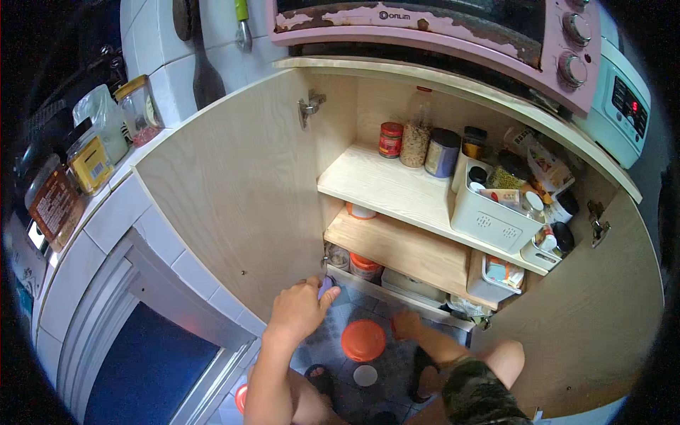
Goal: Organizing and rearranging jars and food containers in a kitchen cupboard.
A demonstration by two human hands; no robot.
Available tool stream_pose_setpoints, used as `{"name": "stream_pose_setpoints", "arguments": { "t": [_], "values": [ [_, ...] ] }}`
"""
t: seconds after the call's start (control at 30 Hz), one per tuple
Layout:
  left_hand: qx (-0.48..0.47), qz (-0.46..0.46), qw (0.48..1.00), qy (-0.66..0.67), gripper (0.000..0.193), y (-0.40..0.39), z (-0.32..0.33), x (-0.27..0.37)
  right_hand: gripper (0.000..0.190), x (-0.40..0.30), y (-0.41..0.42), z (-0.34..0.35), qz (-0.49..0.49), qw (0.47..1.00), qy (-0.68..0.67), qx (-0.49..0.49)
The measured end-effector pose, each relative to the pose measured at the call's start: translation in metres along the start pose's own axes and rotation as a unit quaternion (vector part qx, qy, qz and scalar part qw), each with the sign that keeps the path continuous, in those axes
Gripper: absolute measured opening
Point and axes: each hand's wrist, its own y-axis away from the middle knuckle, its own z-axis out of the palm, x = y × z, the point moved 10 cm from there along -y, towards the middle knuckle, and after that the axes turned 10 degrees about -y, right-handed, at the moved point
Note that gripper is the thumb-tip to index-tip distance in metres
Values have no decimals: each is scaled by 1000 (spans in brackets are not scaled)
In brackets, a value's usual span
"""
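Observation:
My left hand (pixel 298 305) is at the lower left front of the open wooden cupboard, with a small purple object (pixel 325 286) between thumb and fingers; most of that object is hidden. My right hand (pixel 408 325), slightly blurred, is low near the cupboard's bottom edge. A bit of red or orange shows at its fingertips, too small to identify. Between the hands, on the tiled floor, is a round orange lid or lidded container (pixel 363 340). Nearer to me lies a small round whitish disc (pixel 365 375).
Cupboard doors stand open at left (pixel 228 186) and right (pixel 589 319). The upper shelf (pixel 382 175) holds jars and a full white plastic basket (pixel 494 220). A middle shelf (pixel 398 244) holds another bin (pixel 491 281). An orange-lidded jar (pixel 365 267) stands at the bottom. Above is a pink toaster oven (pixel 425 32).

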Motion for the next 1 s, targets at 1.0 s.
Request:
{"name": "stream_pose_setpoints", "arguments": {
  "t": [1.0],
  "values": [
    [-97,42,994,-9,45,-33,56,40,35,-102,-27,-495,-107,826,-125,539]
  ]
}}
